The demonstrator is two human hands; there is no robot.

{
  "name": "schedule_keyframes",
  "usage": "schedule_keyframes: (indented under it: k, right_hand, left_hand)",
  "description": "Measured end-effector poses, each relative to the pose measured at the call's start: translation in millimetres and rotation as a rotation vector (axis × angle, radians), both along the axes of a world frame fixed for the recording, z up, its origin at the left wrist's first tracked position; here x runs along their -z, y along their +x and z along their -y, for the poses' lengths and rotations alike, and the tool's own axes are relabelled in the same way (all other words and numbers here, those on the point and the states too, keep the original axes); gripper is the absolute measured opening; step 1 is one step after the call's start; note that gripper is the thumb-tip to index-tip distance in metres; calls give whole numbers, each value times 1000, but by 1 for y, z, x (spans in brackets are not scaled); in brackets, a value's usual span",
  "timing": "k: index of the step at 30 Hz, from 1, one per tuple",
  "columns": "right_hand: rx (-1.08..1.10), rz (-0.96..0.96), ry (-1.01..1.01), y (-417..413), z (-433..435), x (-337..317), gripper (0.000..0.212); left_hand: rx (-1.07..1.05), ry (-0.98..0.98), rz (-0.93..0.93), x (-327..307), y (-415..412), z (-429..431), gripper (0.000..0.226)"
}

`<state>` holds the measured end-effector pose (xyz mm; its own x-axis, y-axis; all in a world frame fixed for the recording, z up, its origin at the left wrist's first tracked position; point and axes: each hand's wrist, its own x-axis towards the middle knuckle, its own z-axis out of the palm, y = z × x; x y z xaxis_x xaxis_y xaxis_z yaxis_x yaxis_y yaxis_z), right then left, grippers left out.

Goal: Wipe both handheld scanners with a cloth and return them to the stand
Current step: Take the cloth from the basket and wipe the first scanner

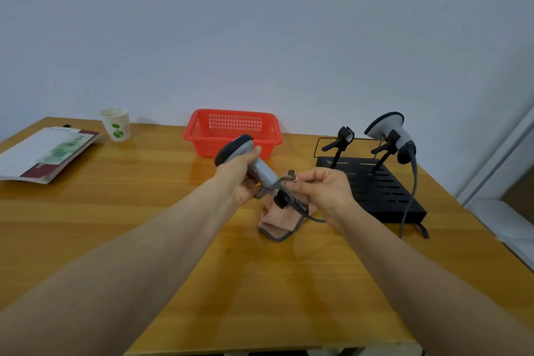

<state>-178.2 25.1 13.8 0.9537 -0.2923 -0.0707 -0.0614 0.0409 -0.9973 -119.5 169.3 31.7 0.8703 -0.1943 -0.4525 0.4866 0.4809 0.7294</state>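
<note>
With our left hand (241, 175) gripping the scanner (261, 169) steady, we should drag the cloth (278, 218) (pinched in our right hand (322, 191)) along it, just beside that left hand.

Bright even light, glare on table (144, 211), soft shadows, wide-angle bending at edges, slight softness

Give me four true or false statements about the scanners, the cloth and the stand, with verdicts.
1. The left hand grips the grey handheld scanner with the black head. True.
2. The right hand holds the pink mesh cloth at that scanner's handle. True.
3. Both clips of the black metal stand are empty. False: the stand's right clip holds a second grey scanner.
4. The white paper cup sits in the red plastic basket. False: the cup stands left of the basket.
</note>
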Motion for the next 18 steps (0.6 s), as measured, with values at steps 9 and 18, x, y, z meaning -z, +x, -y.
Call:
schedule_keyframes:
  k: [9, 18]
  right_hand:
    - [-108, 36, -86, -3, 7, -5, 17]
    - [42, 34, -264, -1, -1, 2, 15]
  left_hand:
    - [25, -25, 1, -2, 1, -1, 54]
    - [24, -19, -5, 5, 1, -2, 55]
